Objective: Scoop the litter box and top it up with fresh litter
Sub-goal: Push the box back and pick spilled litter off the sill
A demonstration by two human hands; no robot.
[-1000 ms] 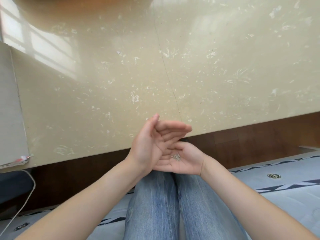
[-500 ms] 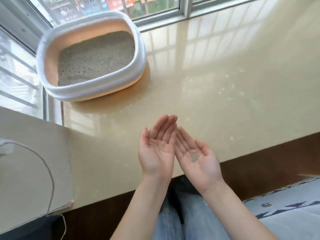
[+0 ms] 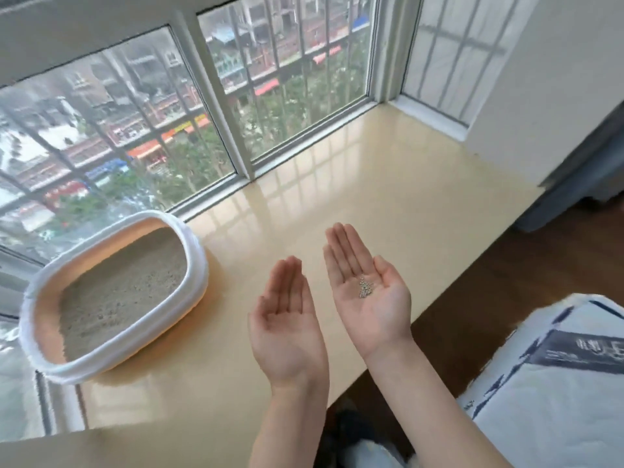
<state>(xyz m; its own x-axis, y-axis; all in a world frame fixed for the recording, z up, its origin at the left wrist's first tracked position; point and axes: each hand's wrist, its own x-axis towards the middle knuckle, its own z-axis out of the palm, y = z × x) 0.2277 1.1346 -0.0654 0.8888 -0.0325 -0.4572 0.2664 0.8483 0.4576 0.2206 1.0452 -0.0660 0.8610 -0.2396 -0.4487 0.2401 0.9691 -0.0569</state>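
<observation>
Hands now apart, left hand [image 3: 287,327] flat, right hand [image 3: 366,288] cupping grey litter grains [image 3: 364,288].

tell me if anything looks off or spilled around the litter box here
No spill shows on the sill around the litter box, which sits level with its litter inside. The one odd thing is a small pinch of grey litter grains lying in the open palm of the right hand; the left hand holds nothing.
</observation>
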